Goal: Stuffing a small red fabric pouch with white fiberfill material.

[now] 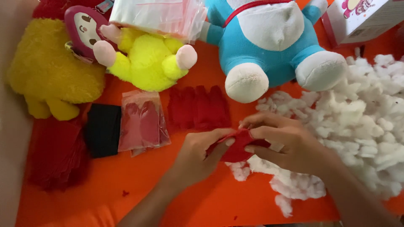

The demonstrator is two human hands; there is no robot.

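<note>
Both hands pinch a small red felt piece (236, 145).
Left hand (201, 156) and right hand (283, 141) grip it beside loose white stuffing (362, 122); clear plastic bag of red pieces (142, 122) lies left.

An orange cloth (126, 201) is spread over the work surface and fills most of the view. Along the left edge a pale beige strip (12, 159) of bare surface is seen beside the cloth. The scene is lit softly and evenly, and no walls or windows are shown.
</note>
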